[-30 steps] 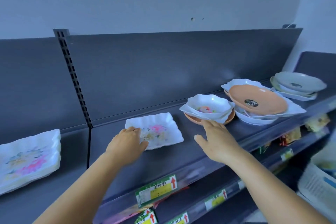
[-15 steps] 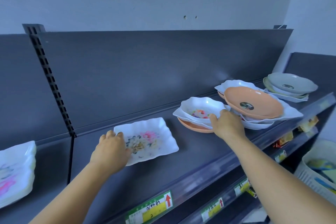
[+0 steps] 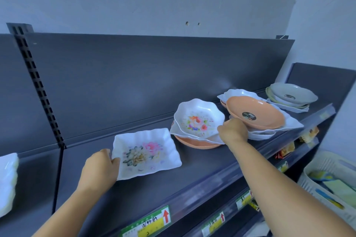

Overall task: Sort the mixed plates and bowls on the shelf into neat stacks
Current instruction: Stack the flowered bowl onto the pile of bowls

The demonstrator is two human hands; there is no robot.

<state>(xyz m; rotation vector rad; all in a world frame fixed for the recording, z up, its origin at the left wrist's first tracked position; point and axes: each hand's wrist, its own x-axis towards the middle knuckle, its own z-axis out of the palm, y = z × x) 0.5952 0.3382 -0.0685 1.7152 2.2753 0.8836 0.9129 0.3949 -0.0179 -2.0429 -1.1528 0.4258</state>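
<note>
Your left hand is closed on the near-left corner of the rectangular flowered plate, thumb over its wavy rim, and that plate lies flat on the dark shelf. Just right of it, your right hand pinches the right edge of the scalloped flowered bowl, which is tipped toward you atop a white plate and an orange plate. Careful: I'd say that glossy, slick-looking bowl could slide off the tilted pile if you pull it one-sided. Further right of the flowered plate, the smooth orange dish leans on white plates, looking ready to shift if nudged. Beyond it sits a grey round stack.
</note>
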